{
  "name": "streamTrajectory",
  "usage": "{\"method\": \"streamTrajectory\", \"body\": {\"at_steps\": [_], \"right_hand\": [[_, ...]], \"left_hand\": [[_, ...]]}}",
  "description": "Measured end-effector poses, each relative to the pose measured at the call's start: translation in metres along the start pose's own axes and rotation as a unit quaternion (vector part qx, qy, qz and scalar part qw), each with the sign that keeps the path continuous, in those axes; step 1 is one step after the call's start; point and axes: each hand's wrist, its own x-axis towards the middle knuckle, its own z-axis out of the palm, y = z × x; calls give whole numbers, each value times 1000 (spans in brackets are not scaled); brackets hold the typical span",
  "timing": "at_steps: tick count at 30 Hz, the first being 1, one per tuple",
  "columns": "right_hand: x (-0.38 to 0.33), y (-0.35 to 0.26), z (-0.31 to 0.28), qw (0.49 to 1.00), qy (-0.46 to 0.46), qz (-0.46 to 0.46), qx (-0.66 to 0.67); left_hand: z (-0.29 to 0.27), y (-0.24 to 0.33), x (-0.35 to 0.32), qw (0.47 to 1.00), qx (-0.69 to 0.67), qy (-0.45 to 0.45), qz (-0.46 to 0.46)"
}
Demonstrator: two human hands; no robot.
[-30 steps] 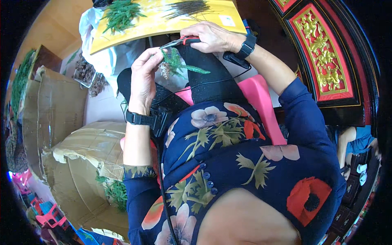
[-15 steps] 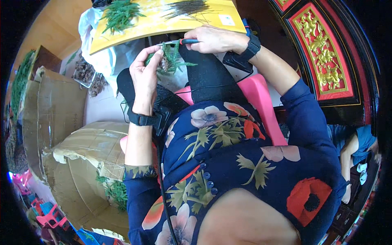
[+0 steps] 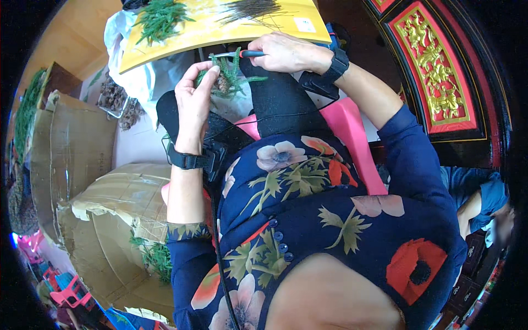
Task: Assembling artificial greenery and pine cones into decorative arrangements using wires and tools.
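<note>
Since the earlier frame, both hands had drifted slightly toward the upper centre of the picture, and the right hand's tool had swung closer to the sprig. Fingers of the left hand [image 3: 193, 99] were pinched together on a small green leafy sprig [image 3: 226, 81], held just below the yellow board's near edge. Fingers of the right hand [image 3: 286, 52] were clamped on a red-handled cutting tool [image 3: 242, 54] — its metal tip pointed left, touching or nearly touching the sprig's top; which one, I could not tell. Black wrist straps sat on both forearms. Further out, the yellow board [image 3: 192, 34] at the top of the frame carried a heap of green cuttings [image 3: 160, 17] at upper left and a bundle of dark thin stems [image 3: 254, 9] at upper centre. Cardboard boxes [image 3: 82, 165] filled the left side — more greenery showed between them.
</note>
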Motion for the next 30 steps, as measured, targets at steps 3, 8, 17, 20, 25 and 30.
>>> {"method": "streamTrajectory", "body": {"at_steps": [3, 8, 17, 20, 25, 30], "right_hand": [[-4, -5, 2, 999, 25, 27, -24], [-7, -14, 12, 997, 70, 40, -9], [-7, -22, 20, 996, 8, 90, -10], [-7, -20, 21, 996, 7, 86, -7], [-5, -18, 25, 997, 14, 72, -8], [-4, -18, 25, 998, 19, 54, -12]], "left_hand": [[-1, -6, 1, 1000, -17, 14, -2], [0, -4, 0, 999, -6, 54, 8], [0, -4, -2, 996, -6, 82, 46], [1, -2, -1, 994, 5, 87, 61], [2, -2, -3, 994, 31, 77, 64], [2, -1, -3, 993, 39, 81, 70]]}}
